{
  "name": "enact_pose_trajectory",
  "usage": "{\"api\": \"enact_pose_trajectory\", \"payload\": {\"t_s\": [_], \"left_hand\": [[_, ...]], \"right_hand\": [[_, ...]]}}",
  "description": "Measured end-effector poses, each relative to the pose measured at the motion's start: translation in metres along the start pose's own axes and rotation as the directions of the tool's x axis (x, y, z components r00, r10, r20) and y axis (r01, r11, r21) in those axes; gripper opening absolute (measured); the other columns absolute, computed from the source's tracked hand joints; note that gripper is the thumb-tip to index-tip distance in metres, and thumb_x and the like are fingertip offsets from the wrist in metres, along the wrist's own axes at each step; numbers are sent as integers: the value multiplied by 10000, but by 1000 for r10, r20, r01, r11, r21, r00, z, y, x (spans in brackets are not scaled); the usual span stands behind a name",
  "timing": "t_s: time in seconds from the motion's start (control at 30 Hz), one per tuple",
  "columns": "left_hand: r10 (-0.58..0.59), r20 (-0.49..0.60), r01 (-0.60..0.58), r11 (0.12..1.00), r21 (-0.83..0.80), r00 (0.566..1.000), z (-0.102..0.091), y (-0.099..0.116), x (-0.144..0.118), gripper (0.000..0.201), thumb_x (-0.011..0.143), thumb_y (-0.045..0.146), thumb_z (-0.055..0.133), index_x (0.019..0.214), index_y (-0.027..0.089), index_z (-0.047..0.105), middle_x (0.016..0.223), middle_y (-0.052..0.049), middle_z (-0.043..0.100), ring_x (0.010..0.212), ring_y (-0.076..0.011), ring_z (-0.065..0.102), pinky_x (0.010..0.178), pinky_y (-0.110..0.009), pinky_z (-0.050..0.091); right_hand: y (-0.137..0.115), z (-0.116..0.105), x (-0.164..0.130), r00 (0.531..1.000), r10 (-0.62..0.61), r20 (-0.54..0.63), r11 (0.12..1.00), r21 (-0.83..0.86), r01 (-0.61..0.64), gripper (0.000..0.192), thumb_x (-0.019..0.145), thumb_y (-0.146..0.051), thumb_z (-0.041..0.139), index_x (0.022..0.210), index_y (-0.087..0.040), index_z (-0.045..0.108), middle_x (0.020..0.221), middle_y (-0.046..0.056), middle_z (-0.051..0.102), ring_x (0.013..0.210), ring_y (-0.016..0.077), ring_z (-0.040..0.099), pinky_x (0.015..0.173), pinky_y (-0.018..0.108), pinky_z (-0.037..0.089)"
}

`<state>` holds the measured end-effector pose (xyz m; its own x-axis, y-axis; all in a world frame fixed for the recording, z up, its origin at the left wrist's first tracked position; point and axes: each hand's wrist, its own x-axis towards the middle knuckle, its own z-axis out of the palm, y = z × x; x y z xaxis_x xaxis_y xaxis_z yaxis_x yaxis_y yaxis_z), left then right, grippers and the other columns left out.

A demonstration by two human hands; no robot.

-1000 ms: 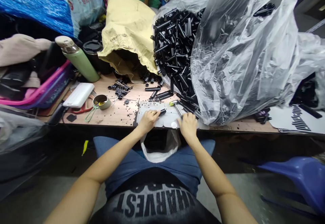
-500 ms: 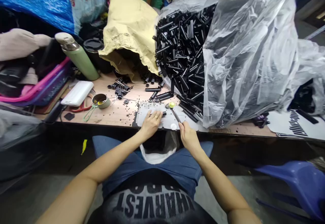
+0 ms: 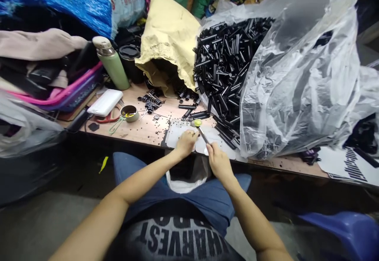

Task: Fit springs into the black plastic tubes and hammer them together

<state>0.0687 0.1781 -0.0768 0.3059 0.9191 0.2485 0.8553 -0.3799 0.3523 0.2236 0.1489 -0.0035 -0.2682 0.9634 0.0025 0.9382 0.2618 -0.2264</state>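
Hammer [image 3: 201,131] first: my right hand [image 3: 217,162] grips its handle near the worktop's [image 3: 139,128] front edge, and its long axis slants up and to the left, away from me, with the yellow-green head [image 3: 196,123] at the far end over the white mat [image 3: 180,132]. Going from the left, a pink basket [image 3: 59,95] holds folded cloth, a green flask [image 3: 111,63] stands upright, a white power bank [image 3: 105,102] lies flat, and a small metal cup [image 3: 129,113] has yellowish liquid in it. Loose black parts [image 3: 151,103] lie scattered beyond that. My left hand [image 3: 186,142] rests knuckles-up on the mat, fingers curled around something small that I cannot make out, just beside the hammer's head. Behind, a yellow paper sack [image 3: 168,44] lies open on its side with ribbed black pieces at its mouth. Further right, a big clear plastic bag [image 3: 296,75] spills black tubes [image 3: 227,59] onto the worktop. Both forearms reach forward from my lap, wrists close together.
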Motion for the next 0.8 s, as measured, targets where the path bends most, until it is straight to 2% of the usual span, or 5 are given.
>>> {"api": "enact_pose_trajectory", "payload": {"t_s": [0.17, 0.33, 0.53, 0.7, 0.8], "left_hand": [[28, -5, -28, 994, -109, 1000, -30, 1, 0, 294, 926, 262, 472, 1165, 138, 591, 1009, -133, 618, 930, -241, 560, 800, -359, 490], [-385, -148, 390, 921, 7, 911, -65, -84, 55, 383, 936, 307, 447, 1197, 55, 569, 1097, -207, 574, 1023, -305, 521, 872, -417, 442], [-202, -59, 209, 965, 159, 978, -55, -126, 111, 284, 891, 195, 460, 1110, 108, 620, 1066, -170, 605, 1022, -290, 523, 835, -377, 424], [-70, 37, 64, 988, 144, 997, -40, -119, 126, 224, 804, 39, 487, 830, 100, 701, 872, -165, 672, 927, -268, 599, 828, -379, 419], [-43, -153, 35, 998, -56, 987, -39, -100, 108, 219, 862, 114, 490, 854, 118, 709, 810, -118, 690, 776, -213, 621, 739, -343, 455]], "right_hand": [[42, 8, 17, 994, 95, -52, 982, -158, -102, 377, 987, -473, 300, 905, -191, 537, 767, 50, 653, 614, 180, 596, 548, 280, 274], [64, 35, 32, 992, 44, -120, 963, -259, -74, 373, 985, -442, 323, 890, -172, 562, 897, 94, 620, 819, 214, 582, 631, 290, 351], [66, 46, 40, 992, -43, -122, 957, -289, 6, 333, 955, -426, 411, 846, -159, 578, 851, 103, 598, 809, 226, 537, 696, 314, 378], [59, 37, 48, 974, -28, -225, 997, 66, 44, 366, 923, -502, 435, 896, -168, 584, 919, 121, 613, 902, 258, 550, 792, 374, 425], [46, 27, 59, 980, 128, -151, 781, 624, -6, 446, 858, -616, 471, 951, -193, 575, 975, 110, 634, 930, 250, 587, 821, 392, 465]]}}
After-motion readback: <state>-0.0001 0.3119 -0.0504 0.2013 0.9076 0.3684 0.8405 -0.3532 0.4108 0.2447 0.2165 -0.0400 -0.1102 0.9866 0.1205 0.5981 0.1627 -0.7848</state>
